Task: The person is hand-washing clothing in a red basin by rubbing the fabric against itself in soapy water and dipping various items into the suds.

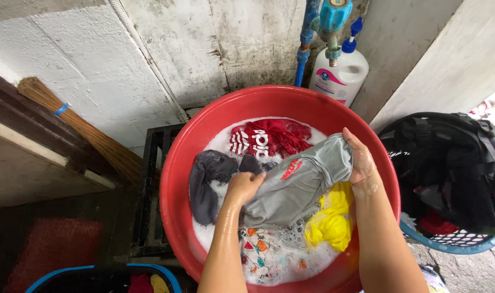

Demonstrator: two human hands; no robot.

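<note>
Both hands, left hand (pixel 243 187) and right hand (pixel 361 163), closed on wet grey cotton shirt (pixel 296 187), mid-scrub; under the grip, soapy red plastic basin (pixel 177 179), other garments still unwashed.

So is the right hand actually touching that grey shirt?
Touching. The head view shows the right hand gripping a bunched end of the grey shirt, fingers wrapped against the cloth.

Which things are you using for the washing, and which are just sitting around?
In use: grey shirt, gripped by left hand and right hand; red basin of soapy water; red shirt; yellow garment.

Lying about: broom; white pump bottle; blue tap; laundry basket.
</note>
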